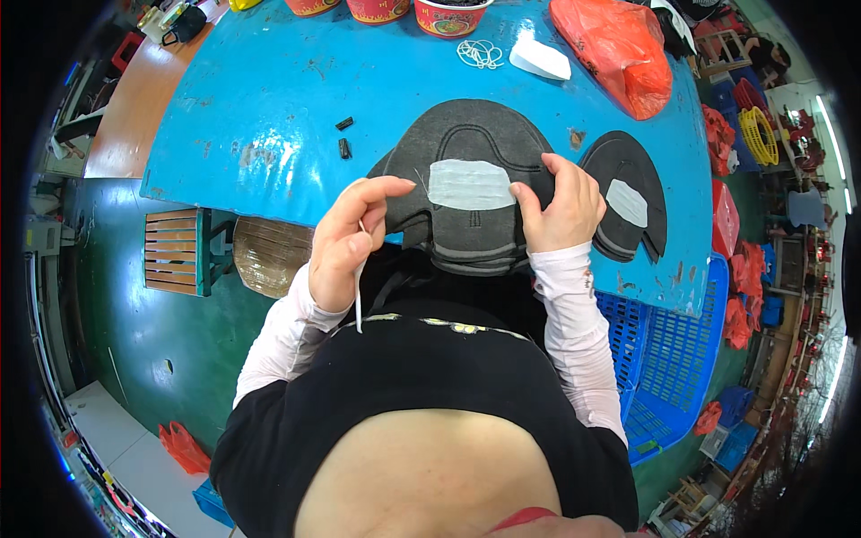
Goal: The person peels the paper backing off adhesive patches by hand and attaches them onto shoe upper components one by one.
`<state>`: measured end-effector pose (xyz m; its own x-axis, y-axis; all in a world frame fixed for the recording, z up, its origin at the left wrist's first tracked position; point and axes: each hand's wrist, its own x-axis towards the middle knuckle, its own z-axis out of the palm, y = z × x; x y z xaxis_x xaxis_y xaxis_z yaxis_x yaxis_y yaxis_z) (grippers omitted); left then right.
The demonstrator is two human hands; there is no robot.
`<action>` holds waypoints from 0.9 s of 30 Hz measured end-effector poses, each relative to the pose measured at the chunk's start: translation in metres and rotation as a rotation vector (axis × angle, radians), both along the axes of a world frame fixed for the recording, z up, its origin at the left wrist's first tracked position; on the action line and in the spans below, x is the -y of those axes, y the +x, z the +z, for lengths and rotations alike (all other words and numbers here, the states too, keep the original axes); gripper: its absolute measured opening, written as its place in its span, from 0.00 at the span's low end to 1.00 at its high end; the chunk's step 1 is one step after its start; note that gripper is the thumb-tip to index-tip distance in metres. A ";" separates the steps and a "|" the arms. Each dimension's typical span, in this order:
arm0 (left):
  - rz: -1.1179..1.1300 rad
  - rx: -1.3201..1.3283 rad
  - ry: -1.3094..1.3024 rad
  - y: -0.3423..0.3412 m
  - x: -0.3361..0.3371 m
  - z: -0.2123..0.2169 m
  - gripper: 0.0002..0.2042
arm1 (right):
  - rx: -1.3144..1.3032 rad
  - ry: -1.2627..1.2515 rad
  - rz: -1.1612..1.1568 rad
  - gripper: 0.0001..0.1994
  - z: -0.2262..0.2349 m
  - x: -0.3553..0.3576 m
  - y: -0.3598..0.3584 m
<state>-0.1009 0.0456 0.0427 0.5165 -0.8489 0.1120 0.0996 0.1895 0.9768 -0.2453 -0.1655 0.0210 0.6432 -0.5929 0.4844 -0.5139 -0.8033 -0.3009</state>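
Note:
A stack of dark grey padded fabric pieces lies at the table's near edge, with curved stitched lines and a pale ribbed patch on the top piece. My left hand is at its left side, forefinger stretched toward the patch. A thin white cord hangs from between that hand's curled fingers. My right hand grips the right side of the top piece, its thumb by the patch's edge and its fingers bent over the fabric. Further right lies another dark padded piece with a similar patch.
On the blue table are two small black pieces, a coiled white cord, a white block, a red plastic bag and several red tubs. Below right stands a blue plastic crate; at left, a slatted wooden stool.

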 end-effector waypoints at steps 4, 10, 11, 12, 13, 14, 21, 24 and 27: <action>-0.033 0.072 0.018 -0.005 0.011 0.010 0.25 | 0.008 0.014 -0.016 0.23 -0.005 0.001 -0.003; 0.118 0.827 0.224 -0.018 0.031 0.008 0.20 | 0.052 -0.064 0.039 0.21 -0.005 0.000 -0.002; 0.102 0.807 0.254 -0.018 0.033 0.002 0.20 | 0.041 -0.094 0.050 0.21 -0.004 -0.001 -0.002; 0.106 0.808 0.255 -0.017 0.035 -0.006 0.20 | 0.028 -0.123 0.066 0.22 -0.002 -0.001 -0.001; 0.122 0.815 0.259 -0.013 0.038 -0.016 0.19 | -0.007 -0.062 0.053 0.21 -0.002 -0.001 -0.002; 0.138 0.822 0.264 -0.009 0.041 -0.023 0.19 | -0.008 -0.061 0.052 0.21 -0.003 0.004 -0.004; 0.199 0.757 0.129 0.008 0.050 -0.048 0.14 | -0.009 -0.122 0.086 0.16 0.003 0.008 -0.003; 0.162 0.760 0.216 0.008 0.050 -0.041 0.13 | -0.009 -0.096 0.065 0.15 0.000 0.011 -0.005; 0.157 0.783 0.244 0.004 0.051 -0.035 0.08 | -0.065 -0.024 0.059 0.14 -0.002 0.018 -0.006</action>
